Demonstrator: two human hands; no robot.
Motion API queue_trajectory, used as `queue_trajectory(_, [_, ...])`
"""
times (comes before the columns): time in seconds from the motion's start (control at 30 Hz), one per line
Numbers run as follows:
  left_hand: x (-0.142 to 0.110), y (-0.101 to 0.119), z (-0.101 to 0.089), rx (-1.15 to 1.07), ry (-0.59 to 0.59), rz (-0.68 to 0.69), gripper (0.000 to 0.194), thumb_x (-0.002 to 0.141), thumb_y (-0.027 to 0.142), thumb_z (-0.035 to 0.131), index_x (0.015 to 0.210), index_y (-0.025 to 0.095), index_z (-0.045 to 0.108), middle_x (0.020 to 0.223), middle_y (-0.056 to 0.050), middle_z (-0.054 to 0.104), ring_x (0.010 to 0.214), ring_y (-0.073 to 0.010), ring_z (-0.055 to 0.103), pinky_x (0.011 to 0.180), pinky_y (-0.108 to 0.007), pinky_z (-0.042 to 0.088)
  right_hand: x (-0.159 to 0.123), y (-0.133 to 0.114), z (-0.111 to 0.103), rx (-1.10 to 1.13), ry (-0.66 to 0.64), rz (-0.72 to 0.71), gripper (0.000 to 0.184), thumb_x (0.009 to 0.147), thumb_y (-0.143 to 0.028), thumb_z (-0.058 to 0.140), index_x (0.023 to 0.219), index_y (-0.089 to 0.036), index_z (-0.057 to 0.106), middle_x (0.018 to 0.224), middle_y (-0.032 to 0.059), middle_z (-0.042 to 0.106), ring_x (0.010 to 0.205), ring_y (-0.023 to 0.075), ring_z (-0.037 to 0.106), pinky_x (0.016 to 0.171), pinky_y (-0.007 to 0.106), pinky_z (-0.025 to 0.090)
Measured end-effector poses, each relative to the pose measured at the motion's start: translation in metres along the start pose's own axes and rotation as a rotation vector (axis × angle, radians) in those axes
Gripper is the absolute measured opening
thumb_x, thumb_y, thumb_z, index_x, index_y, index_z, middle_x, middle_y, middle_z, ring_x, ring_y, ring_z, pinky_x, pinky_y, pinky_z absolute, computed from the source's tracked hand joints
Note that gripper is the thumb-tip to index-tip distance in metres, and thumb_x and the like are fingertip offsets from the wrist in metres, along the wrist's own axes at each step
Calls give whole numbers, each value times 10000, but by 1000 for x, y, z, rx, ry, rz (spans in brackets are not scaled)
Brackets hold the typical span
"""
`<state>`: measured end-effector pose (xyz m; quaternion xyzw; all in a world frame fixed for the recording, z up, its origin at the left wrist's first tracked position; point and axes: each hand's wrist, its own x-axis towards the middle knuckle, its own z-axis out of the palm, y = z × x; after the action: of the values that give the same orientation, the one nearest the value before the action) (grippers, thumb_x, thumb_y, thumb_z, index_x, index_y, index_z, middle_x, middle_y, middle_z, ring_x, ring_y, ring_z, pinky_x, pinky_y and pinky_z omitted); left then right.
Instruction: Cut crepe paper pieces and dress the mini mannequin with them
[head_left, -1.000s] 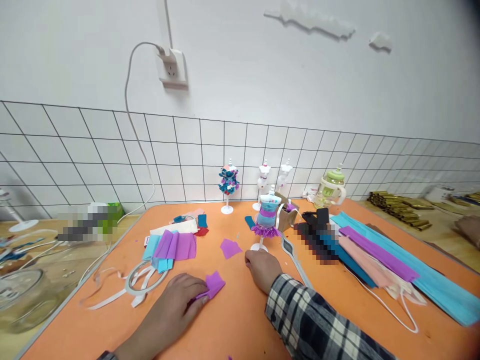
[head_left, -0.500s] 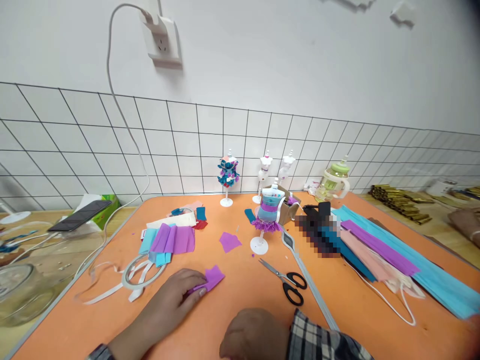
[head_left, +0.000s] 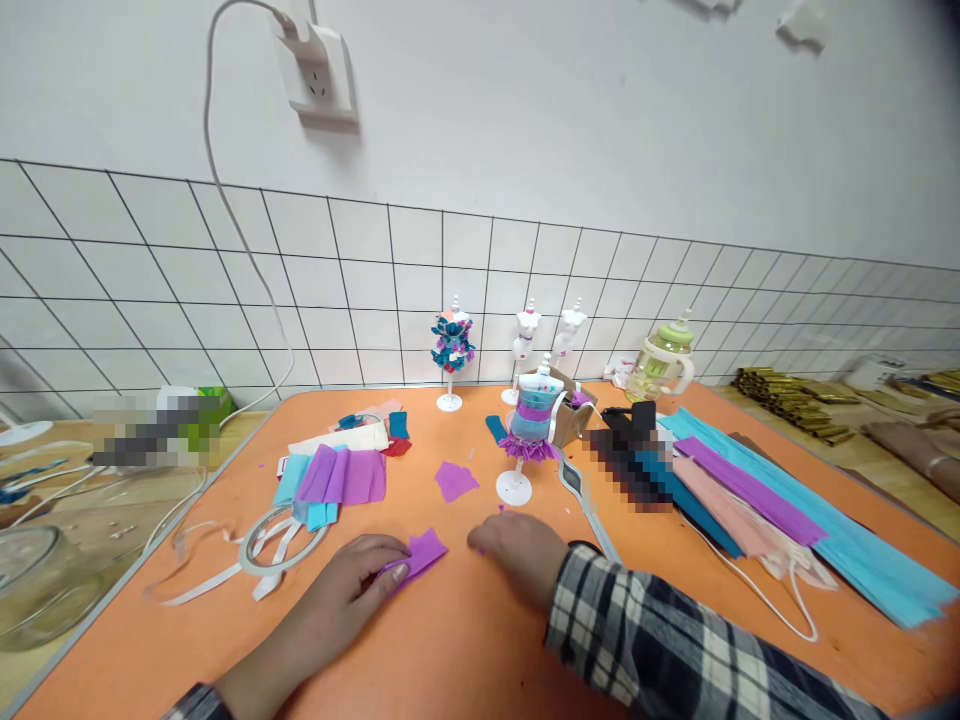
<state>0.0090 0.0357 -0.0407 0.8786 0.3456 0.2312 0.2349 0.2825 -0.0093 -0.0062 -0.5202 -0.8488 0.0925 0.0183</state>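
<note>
My left hand (head_left: 367, 580) is closed on a purple paper piece (head_left: 427, 549), pinching it between thumb and fingers just above the orange table. To its right, my right hand (head_left: 521, 552) rests low over the table, fingers curled together with the tips pointing left. What its fingertips hold, if anything, is too small to make out. A loose purple scrap (head_left: 455, 481) lies beyond both hands. Behind my right hand stands a small white dress form (head_left: 533, 420) wrapped in blue and purple with a purple fringe. My right hand and sleeve hide most of the scissors; part of a black handle (head_left: 585, 546) shows.
A tape roll (head_left: 246, 556) and folded purple and blue sheets (head_left: 352, 477) lie left. Other dress forms (head_left: 451, 345) stand at the back. Coloured strips (head_left: 757, 490) spread to the right, near a bottle (head_left: 661, 362). A grey zipper (head_left: 596, 515) runs beside my right sleeve.
My right hand has moved forward from the table's near edge toward the middle, and its sleeve now covers most of the scissors. My left hand keeps the purple piece in nearly the same place.
</note>
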Motion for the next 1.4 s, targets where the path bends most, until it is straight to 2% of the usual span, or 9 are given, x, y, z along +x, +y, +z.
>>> queue_trajectory(0.13, [0,5,-2,-9,9,6,279,981,367,496,966,236,741,1043,-59,757,975,-208,690,876,-300,549,4,25,-2,45,59,106,444,824,0,452,1162,-207,651,1115,62,718,1040,193,648,852,275,451])
queue_trajectory(0.33, [2,3,-2,-22,9,11,285,984,366,494,970,220,738,1045,-69,753,977,-204,686,880,-305,543,-7,22,5,60,156,185,465,929,-68,393,1330,-196,591,1372,79,600,1254,200,513,1065,302,352])
queue_trajectory(0.5, [2,0,-3,-11,-7,6,294,991,371,487,973,212,734,1035,-70,753,964,-205,685,872,-311,543,-7,12,11,10,143,282,397,943,-164,441,1299,-171,616,1243,135,668,1112,299,573,938,417,424])
queue_trajectory(0.7, [2,2,-3,-14,-3,17,304,984,382,491,967,212,742,1040,-77,757,974,-210,688,869,-306,547,-4,0,20,-10,90,296,495,951,-164,456,1445,-127,468,1256,157,664,1104,261,602,901,356,449])
queue_trajectory(0.93, [3,2,-4,2,-9,25,278,977,373,504,965,236,746,1040,-59,757,964,-201,694,868,-288,550,16,3,12,-28,97,360,329,965,-274,550,1272,-178,620,1092,131,697,1039,258,623,802,320,453])
queue_trajectory(1.03, [2,1,-3,-10,-6,16,267,967,383,520,974,242,747,1052,-58,754,966,-203,695,860,-284,556,22,8,14,-9,72,368,224,990,-217,485,1033,-190,703,1029,98,687,928,211,655,721,282,440])
queue_trajectory(1.17, [0,0,-3,-28,-26,-4,251,954,395,546,993,244,744,1079,-68,739,997,-212,684,875,-297,555,23,5,14,8,68,385,270,955,-78,436,1031,-152,685,1022,126,678,943,224,652,728,289,435])
queue_trajectory(1.33, [0,3,-3,-4,-35,-2,260,968,387,521,987,246,738,1066,-78,725,1007,-217,673,897,-316,548,-24,-24,2,46,114,325,229,890,-82,517,978,-208,687,970,80,701,922,215,651,760,284,456])
queue_trajectory(1.4, [1,4,-1,34,-46,-8,251,966,386,521,995,256,733,1062,-78,717,1003,-222,669,891,-329,549,-60,-26,-13,112,286,287,228,909,-135,507,898,-271,689,884,29,716,824,184,661,724,267,466])
